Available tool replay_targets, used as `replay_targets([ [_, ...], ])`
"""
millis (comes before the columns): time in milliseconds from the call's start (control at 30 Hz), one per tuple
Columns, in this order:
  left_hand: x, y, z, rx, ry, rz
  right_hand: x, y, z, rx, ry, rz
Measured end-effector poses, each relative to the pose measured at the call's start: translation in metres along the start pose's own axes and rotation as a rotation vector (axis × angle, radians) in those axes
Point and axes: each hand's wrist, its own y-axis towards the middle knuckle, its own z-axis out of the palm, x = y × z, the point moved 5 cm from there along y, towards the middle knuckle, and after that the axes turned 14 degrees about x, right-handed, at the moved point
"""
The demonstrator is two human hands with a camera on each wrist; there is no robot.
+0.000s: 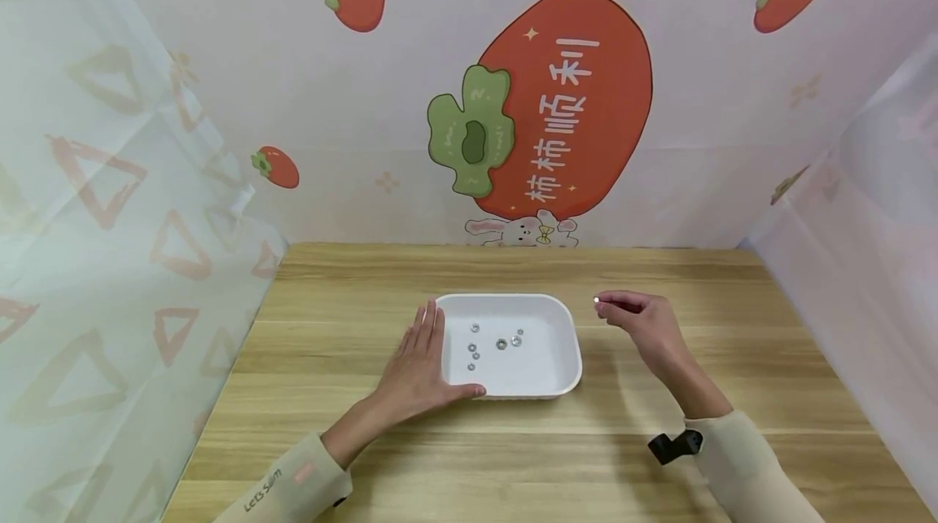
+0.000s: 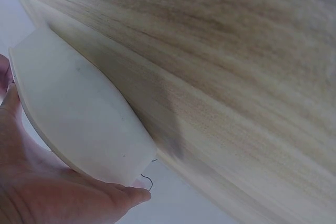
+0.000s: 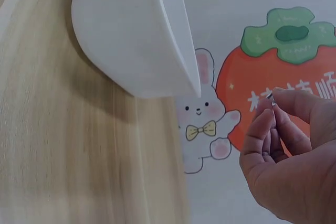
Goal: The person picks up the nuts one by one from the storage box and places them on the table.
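A white rectangular tray sits on the wooden table with several small metal nuts scattered on its bottom. My left hand lies against the tray's left side, fingers straight along the rim and thumb stretched along the near edge. In the left wrist view, the thumb and palm of that hand touch the tray's rim. Off the tray's right side, my right hand is raised and pinches a small shiny metal piece between thumb and fingertips. The fingers cover most of that piece.
The wooden table reaches back to a printed cloth wall with a large red persimmon and a rabbit. Patterned cloth hangs at the left, and pale cloth at the right. A black device is on my right wrist.
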Motion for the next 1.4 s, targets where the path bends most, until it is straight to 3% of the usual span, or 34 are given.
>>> replay_targets([
  [667,0.0,0.001,0.001,0.009,0.006,0.005,-0.028,0.001,-0.033,-0.024,0.092,0.026],
  [767,0.0,0.001,0.002,0.007,0.005,0.006,-0.033,0.003,-0.038,-0.025,0.15,0.035],
  [1033,0.001,0.001,0.001,0.0,0.001,0.012,-0.049,0.008,-0.047,0.0,0.468,-0.004],
  [1400,0.001,0.001,0.001,0.003,-0.003,0.006,-0.068,0.016,-0.057,-0.022,0.498,0.037],
])
